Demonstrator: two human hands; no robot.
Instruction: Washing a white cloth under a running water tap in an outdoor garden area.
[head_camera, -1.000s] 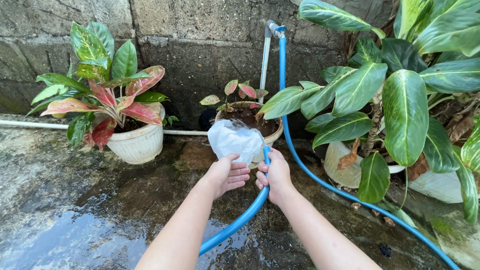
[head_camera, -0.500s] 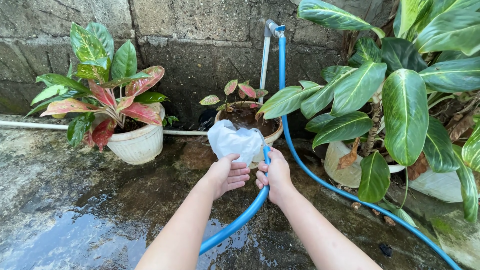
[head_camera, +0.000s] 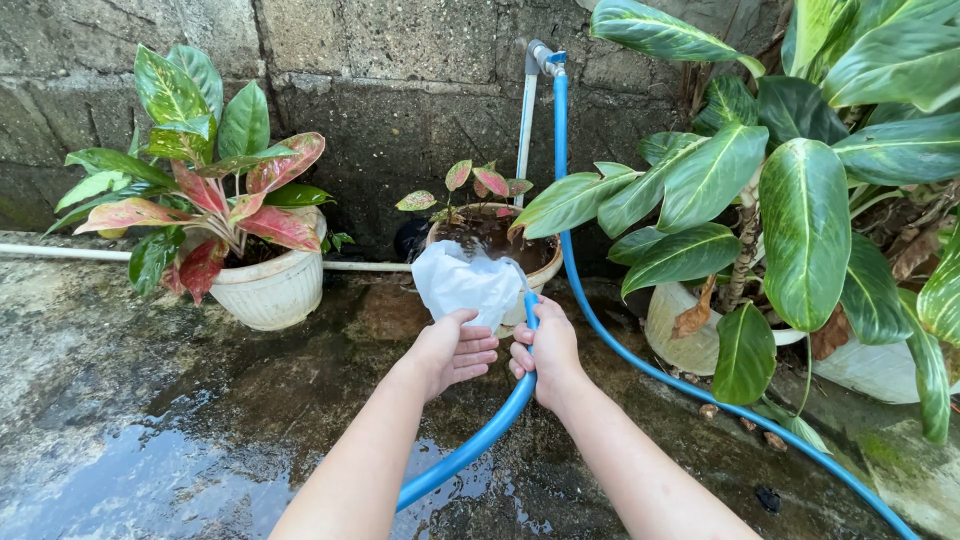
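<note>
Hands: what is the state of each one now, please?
Left hand: closed on the white bag.
Right hand: closed on the blue hose.

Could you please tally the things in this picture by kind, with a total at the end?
Hands: 2, left hand gripping the white plastic bag, right hand gripping the blue hose
White plastic bag: 1
Blue hose: 1
Tap: 1
Plant pots in view: 3, left pot, middle pot, right pot
Total: 8

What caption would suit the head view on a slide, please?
Left hand holds a white bag while right hand aims a blue hose into it.
</note>
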